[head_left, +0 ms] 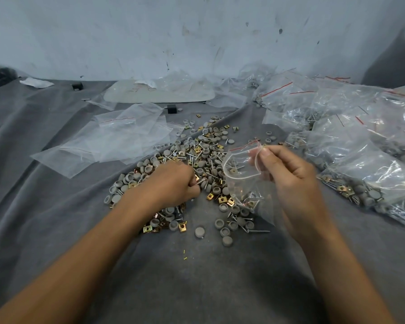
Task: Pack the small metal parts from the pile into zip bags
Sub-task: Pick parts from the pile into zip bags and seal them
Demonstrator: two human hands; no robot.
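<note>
Head view: a stained pale wall (pixel 197 31) fills the top, and below it a grey cloth (pixel 197 288) covers the whole work surface. On the right of the cloth lies a big heap of filled bags (pixel 360 141), clear plastic with red zip lines, with screws, grey caps and gold clips showing through them. On the left, flat empty bags (pixel 117 141) overlap one another, just beside the pile. At the back, near the wall, lies a white panel (pixel 136 94), partly under loose plastic.

The pile (pixel 211 146) sits mid-cloth between the two lots of bags: grey round caps, gold square clips and silver screws mixed together, spreading toward the person.

Both bare forearms reach in from the bottom edge. The left hand (pixel 173 183) rests knuckles-up on the pile, its fingers curled down and pinching a screw (pixel 200 181) at the fingertips. The right hand (pixel 288 174) is raised just right of the pile, thumb and fingers pinching the top edge of a bag (pixel 241 167), whose mouth gapes open toward the left hand. The bag hangs down over the pile's near edge; a few screws and a clip lie inside it.

Two small black blocks (pixel 171 109) stand behind the pile, well apart. One cap (pixel 199 232) lies alone on the cloth, nearer the person.
</note>
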